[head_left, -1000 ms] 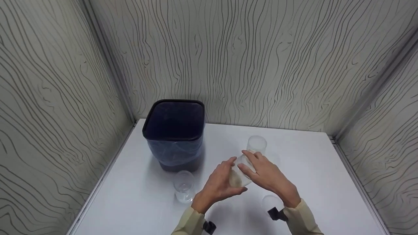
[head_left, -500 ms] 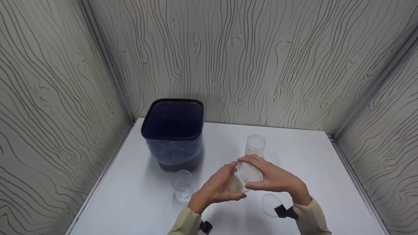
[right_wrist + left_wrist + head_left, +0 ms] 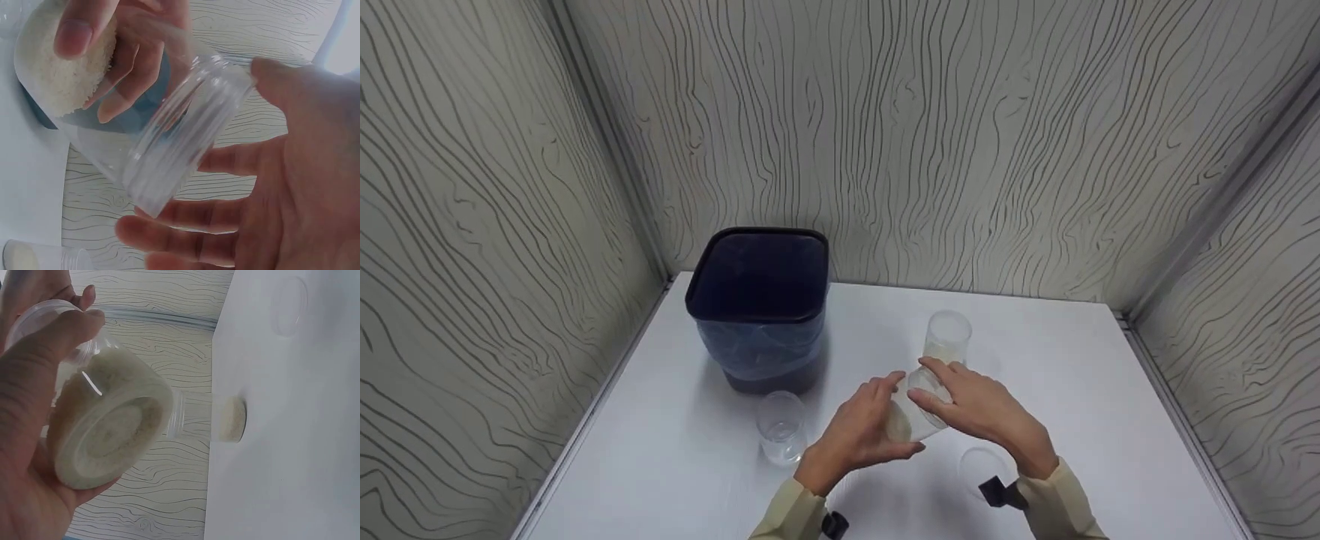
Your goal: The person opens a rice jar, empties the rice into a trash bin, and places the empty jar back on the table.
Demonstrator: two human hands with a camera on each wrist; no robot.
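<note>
A clear plastic jar (image 3: pixel 112 410) part filled with white, rice-like grains (image 3: pixel 67 62) lies tilted in my left hand (image 3: pixel 855 431), thumb and fingers wrapped round its body. A transparent screw lid (image 3: pixel 188 135) sits over the mouth, which points up and to the right. My right hand (image 3: pixel 982 409) grips this lid at its edge, thumb on one side and fingers on the other. Both hands hold the jar above the white table. Just beyond them stands a second clear jar (image 3: pixel 949 334) with pale grains at its bottom.
To the left stands a dark bin (image 3: pixel 757 315) lined with a blue bag. In front of it is another clear jar (image 3: pixel 781 427). A loose round clear lid (image 3: pixel 984 466) lies on the table (image 3: pixel 1110 420) near my right wrist. Patterned panels (image 3: pixel 885 150) enclose the table.
My right hand turned so the lid's top faced the head camera half a second ago, then turned back over the lid. The jar dipped slightly lower in my left hand.
</note>
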